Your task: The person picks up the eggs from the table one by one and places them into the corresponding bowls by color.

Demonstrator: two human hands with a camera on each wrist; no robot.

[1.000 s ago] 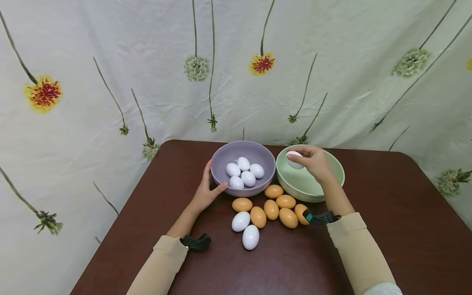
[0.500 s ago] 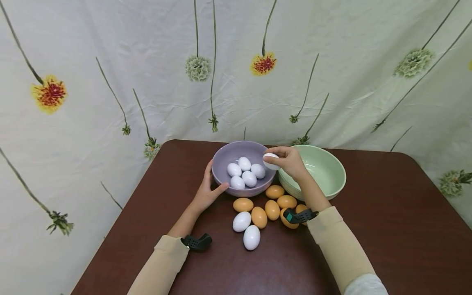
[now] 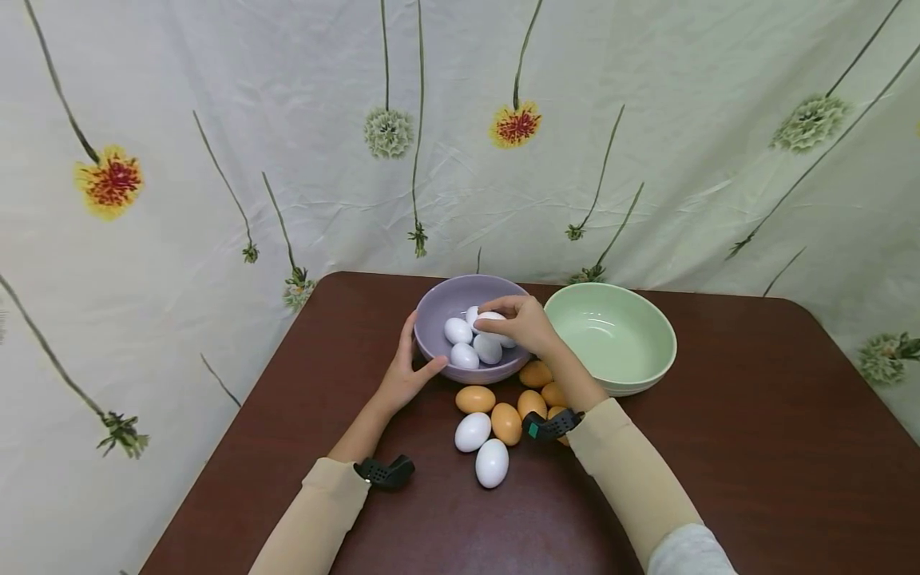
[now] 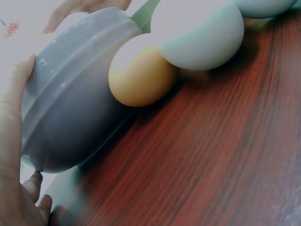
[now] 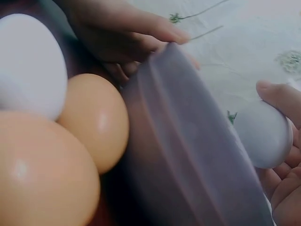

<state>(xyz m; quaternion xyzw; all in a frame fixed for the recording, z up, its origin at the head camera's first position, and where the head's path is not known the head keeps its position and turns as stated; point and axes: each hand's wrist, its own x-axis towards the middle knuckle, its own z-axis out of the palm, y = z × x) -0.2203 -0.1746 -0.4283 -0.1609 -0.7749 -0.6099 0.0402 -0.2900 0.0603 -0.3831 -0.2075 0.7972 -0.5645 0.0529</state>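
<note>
Egg (image 5: 262,136) pinched in your right hand (image 3: 528,323), over purple bowl (image 3: 434,311); your left hand (image 3: 402,377), thumb spread, grips its left side.

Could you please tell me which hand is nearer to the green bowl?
Right: the right hand holds a white egg over the purple bowl, just left of the green bowl; the left hand grips the purple bowl's opposite side, farther away.

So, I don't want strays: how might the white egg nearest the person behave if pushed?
The white egg would probably roll, being rounded and resting on a flat table. Its oval shape suggests a curving path. Its smooth, glossy surface may feel slippery.
</note>
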